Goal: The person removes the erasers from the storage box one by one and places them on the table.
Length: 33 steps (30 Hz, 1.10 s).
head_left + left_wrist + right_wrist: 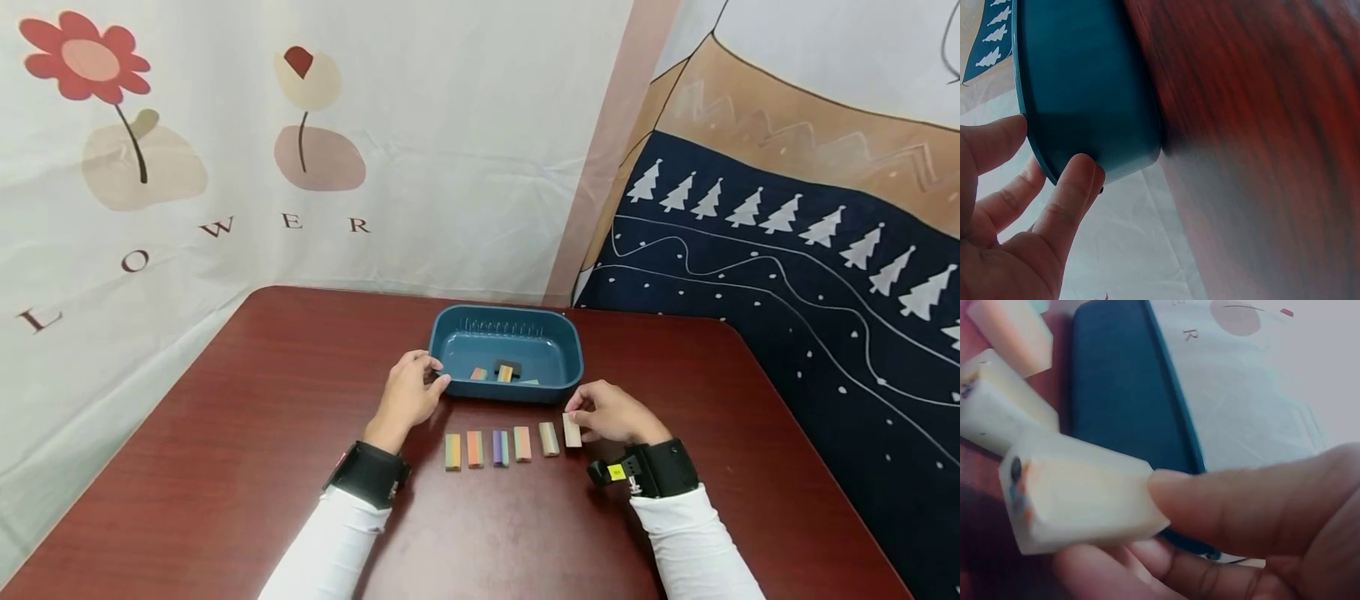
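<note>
My right hand pinches a small cream block, shaped like an eraser, between thumb and fingers. It is at the right end of a row of two-tone blocks. Coloured marks show on the block's near end in the right wrist view. The blue plastic bin stands just behind the row. At its front left corner, my left hand touches the rim and outer wall with fairly straight fingers. The left wrist view shows the fingertips against the bin's outside.
In the row lie a yellow-green block, an orange-green one, a purple-blue one, a pink-green one and a beige one. Several more pieces, including a dark one, lie inside the bin. Fabric hangs behind the brown table.
</note>
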Motion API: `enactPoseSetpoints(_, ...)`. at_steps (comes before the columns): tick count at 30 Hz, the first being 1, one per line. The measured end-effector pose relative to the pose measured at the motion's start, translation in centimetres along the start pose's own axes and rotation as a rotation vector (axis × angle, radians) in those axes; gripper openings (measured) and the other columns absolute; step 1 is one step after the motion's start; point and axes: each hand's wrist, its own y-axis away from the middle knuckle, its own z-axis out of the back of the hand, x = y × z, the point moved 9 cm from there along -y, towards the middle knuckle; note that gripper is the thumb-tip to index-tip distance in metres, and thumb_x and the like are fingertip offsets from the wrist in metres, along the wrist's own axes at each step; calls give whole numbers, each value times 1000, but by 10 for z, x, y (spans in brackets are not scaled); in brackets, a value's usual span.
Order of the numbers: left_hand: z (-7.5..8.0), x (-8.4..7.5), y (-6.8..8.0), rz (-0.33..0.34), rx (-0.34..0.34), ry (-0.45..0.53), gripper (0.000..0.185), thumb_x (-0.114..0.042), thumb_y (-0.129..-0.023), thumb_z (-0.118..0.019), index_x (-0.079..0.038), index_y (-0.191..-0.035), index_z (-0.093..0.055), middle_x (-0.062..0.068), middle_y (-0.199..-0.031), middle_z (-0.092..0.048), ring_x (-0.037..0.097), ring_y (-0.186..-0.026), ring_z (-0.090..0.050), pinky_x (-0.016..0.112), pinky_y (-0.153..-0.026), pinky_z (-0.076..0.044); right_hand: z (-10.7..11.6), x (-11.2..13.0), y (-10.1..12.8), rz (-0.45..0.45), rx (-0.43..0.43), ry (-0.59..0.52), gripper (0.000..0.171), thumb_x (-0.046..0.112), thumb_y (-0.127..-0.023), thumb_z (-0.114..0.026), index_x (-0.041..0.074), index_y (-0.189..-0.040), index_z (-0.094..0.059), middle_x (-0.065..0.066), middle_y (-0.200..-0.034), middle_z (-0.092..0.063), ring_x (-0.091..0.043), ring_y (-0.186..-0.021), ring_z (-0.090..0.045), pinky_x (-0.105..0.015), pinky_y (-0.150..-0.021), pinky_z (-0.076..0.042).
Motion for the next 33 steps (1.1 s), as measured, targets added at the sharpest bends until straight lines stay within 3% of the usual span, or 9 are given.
enactPoseSetpoints(11, 1, 0, -2, 4, 2, -6, 23, -19, -94, -66, -2, -109, -66, 18, -136, -48, 29, -107, -58, 42, -92, -48, -6, -9, -8, -60, -28, 6, 5, -1, -94, -59, -2, -95, -64, -11, -87, -58, -21, -77, -62, -36, -66, -59)
enactPoseSetpoints(21, -6, -1, 0, 0, 11, 6, 23, -19, -94, -67, -1, -109, -66, 18, -136, -48, 29, -106, -60, 43, -91, -49, -4, -19, -8, -70, -57, 27, 7, -2, -93, -60, -1, -92, -66, -10, -83, -58, -21, -73, -62, -34, -63, -58)
enactPoseSetpoints(33, -3, 0, -2, 5, 0, 5, 22, -18, -94, -66, -1, -108, -67, 19, -136, -48, 29, -106, -61, 43, -92, -48, -2, -23, -15, -57, -81, 82, 7, 1, -93, -63, 1, -90, -69, -9, -82, -60, -17, -67, -63, -32, -61, -57)
